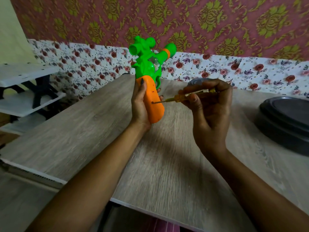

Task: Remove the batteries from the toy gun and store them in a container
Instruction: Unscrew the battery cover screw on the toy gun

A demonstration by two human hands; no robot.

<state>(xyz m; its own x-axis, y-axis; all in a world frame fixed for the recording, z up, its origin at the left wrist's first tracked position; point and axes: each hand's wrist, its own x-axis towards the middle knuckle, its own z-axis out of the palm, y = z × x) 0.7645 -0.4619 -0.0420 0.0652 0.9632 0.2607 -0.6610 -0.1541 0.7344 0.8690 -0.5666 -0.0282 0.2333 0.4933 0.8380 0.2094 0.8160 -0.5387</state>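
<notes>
Screwdriver (pixel 189 96), yellow-handled and pinched in the right hand (pixel 210 106), meets the orange grip (pixel 154 108) of the green plastic toy gun (pixel 147 67) that the left hand (pixel 140 104) clasps.

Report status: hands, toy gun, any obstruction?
Left hand grips toy gun by orange handle, upright. Right hand holds yellow screwdriver, tip at handle's screw hole. Handle still closed. Nothing blocking.

No text, label, brand, number or sign can be read on anything that is shown here.
</notes>
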